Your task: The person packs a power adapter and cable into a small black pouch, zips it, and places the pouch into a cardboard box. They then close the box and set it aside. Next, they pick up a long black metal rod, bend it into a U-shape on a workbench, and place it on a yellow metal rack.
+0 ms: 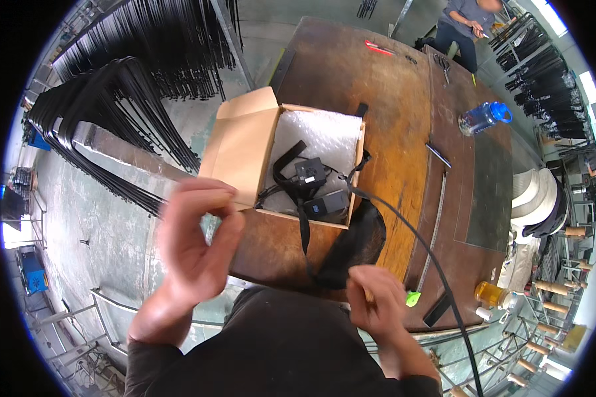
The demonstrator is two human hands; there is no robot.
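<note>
Worn brown table (pixel 397 152) in a workshop fills the head view's middle, bearing an open cardboard box (pixel 245 152) with black devices (pixel 310 173) and bubble wrap (pixel 328 132) inside. Near the box's lower left corner, the blurred left hand (pixel 202 245) curls, thumb toward fingertips; the right hand (pixel 379 301), loosely curled, is over the table's near edge, and whether either grips anything I cannot tell.

Black strands (pixel 146 49) hang in dense rows at ten o'clock; at two, a blue-capped bottle (pixel 478 120) sits on the brown desk (pixel 344 63), with a jar of amber liquid (pixel 491 295) at four.
</note>
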